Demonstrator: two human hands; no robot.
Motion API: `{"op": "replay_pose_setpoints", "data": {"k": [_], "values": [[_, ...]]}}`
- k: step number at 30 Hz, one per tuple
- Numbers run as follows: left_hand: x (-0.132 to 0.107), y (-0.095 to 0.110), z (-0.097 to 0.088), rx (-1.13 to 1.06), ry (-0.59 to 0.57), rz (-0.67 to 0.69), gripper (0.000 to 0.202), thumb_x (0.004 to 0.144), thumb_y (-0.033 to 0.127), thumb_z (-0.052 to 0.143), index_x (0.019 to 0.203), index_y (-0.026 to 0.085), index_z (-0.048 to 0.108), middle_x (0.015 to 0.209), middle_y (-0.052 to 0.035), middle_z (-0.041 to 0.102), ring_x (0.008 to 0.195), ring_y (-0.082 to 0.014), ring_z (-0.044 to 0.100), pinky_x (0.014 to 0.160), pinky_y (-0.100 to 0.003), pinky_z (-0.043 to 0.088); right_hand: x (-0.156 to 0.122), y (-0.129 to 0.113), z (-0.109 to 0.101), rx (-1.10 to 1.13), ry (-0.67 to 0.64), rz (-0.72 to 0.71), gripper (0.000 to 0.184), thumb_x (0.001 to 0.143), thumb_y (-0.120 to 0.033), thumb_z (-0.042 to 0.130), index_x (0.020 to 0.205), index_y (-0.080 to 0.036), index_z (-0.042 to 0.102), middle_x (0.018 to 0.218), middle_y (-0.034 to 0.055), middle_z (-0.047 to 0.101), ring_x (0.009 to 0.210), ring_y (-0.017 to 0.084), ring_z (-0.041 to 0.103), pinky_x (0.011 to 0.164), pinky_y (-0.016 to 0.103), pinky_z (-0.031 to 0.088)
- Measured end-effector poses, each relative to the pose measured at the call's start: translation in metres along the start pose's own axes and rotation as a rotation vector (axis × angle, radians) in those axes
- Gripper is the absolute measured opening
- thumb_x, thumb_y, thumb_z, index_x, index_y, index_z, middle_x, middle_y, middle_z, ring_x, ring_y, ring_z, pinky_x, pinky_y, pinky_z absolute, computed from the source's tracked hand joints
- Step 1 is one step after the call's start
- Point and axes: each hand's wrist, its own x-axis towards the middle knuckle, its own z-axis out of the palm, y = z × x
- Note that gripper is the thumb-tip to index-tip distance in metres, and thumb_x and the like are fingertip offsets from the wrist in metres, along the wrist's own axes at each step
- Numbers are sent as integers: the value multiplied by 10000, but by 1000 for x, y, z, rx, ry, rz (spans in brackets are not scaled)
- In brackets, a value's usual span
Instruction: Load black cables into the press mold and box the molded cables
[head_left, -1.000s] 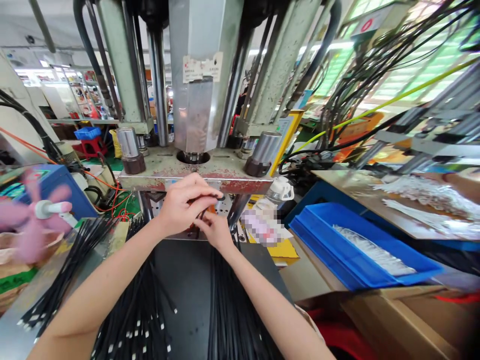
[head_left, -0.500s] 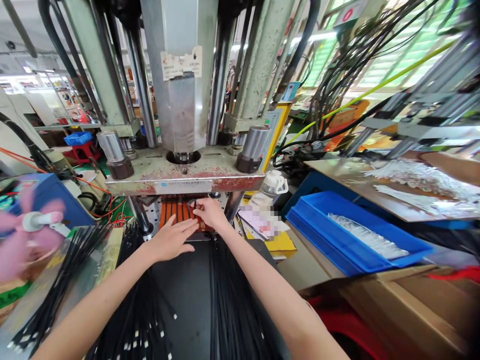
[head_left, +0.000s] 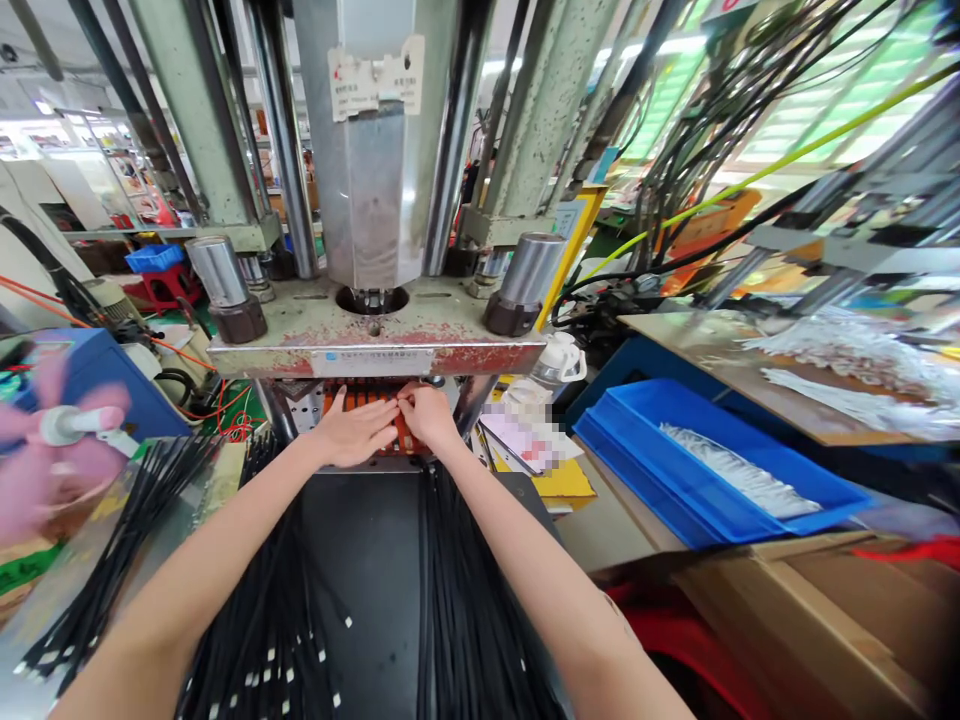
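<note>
Under the press's crossbeam lies an orange mold plate (head_left: pixel 406 440) with dark strips across it, largely covered by my hands. My left hand (head_left: pixel 351 434) is spread over its front left part, fingers stretched towards the right hand. Beside it, my right hand (head_left: pixel 430 414) is closed in a pinch over the plate's right side. Whatever sits between those fingertips is hidden. Bundles of thin black cables with pale ends lie on the black work surface (head_left: pixel 360 580), one left bundle (head_left: pixel 277 600) and one right bundle (head_left: pixel 472 600).
The press crossbeam (head_left: pixel 375 355) hangs low just above my hands, between steel columns. A pink fan (head_left: pixel 64 425) stands at left near more black cables (head_left: pixel 120 560). At right are a blue tray (head_left: pixel 705 460) with white strips, a cardboard box (head_left: pixel 817 610) and a white jug (head_left: pixel 559 360).
My left hand has moved forward and slightly right, closer to the right hand. The right hand has shifted slightly right over the mold plate, still pinched. The camera view has tilted slightly.
</note>
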Motion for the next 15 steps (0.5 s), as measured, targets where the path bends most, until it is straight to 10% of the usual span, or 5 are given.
{"op": "replay_pose_setpoints", "data": {"k": [8, 15], "values": [[77, -33, -15, -46, 117, -233, 596, 968, 500, 153, 1401, 211, 442, 1467, -71, 442, 1382, -210, 360, 1151, -369, 208, -1, -4, -6, 8, -89, 87, 62, 731, -268, 681, 763, -215, 685, 782, 15, 688, 791, 181, 636, 695, 258, 411], [77, -29, -9, -12, 165, -266, 577, 966, 486, 153, 1381, 223, 456, 1479, -62, 427, 1396, -224, 334, 1143, -385, 228, -3, -4, 3, 17, -18, 119, 212, 698, -375, 718, 790, -207, 627, 825, 31, 637, 886, 210, 596, 752, 286, 405]]}}
